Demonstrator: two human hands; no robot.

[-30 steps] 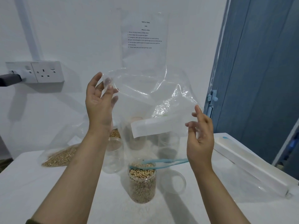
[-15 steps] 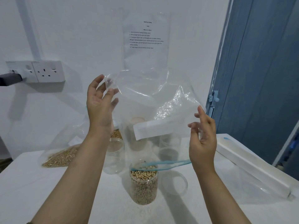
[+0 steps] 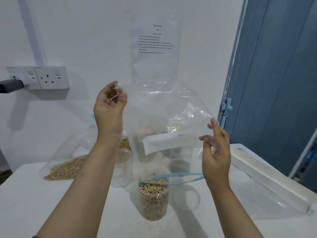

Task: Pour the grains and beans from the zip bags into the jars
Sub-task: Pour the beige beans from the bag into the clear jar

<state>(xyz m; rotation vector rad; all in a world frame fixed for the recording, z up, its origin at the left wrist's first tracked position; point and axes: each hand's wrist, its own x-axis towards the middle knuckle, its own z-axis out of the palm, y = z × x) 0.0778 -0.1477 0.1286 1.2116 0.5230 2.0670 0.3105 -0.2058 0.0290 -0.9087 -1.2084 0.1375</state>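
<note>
Beans already fill the clear round plastic jar (image 3: 153,200), so one pour looks done. Directly above that jar hangs the emptied transparent zip bag with the blue seal (image 3: 164,117): the left hand (image 3: 109,107) pinches its upper corner, while the right hand (image 3: 216,150), fingers loosely curled, grips its lower edge. Left of the jar lies a grain-filled clear bag (image 3: 66,167) beside an empty clear jar (image 3: 122,166), both still to do.

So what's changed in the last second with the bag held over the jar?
The left hand turned palm-inward, now pinching the upturned clear plastic zip bag by its corner. The right hand kept its grip. The bag stayed over the bean-filled clear plastic jar.
</note>
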